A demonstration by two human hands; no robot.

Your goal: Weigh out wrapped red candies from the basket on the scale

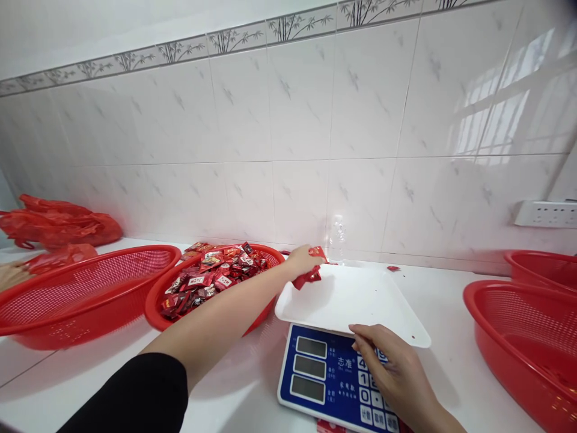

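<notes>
My left hand (303,262) reaches over the left back corner of a white tray (360,300), closed around a few small red packets (311,275). The tray sits on a blue weighing scale (324,373) with three grey displays and a number keypad. At the tray's front rim, my right hand (392,364) has its index finger above the edge and its thumb below, pinching it. Part of the keypad is hidden under that hand. Left of the scale, a red basket (155,304) is heaped with red snack packets (220,276), partly covered by my left forearm.
A large red basket (90,307) stands at left, with another person's hand (12,275) and red plastic bags (58,222) behind it. Red baskets (509,337) stand at right. A clear bottle (336,239) and a stray packet (393,268) are near the tiled wall.
</notes>
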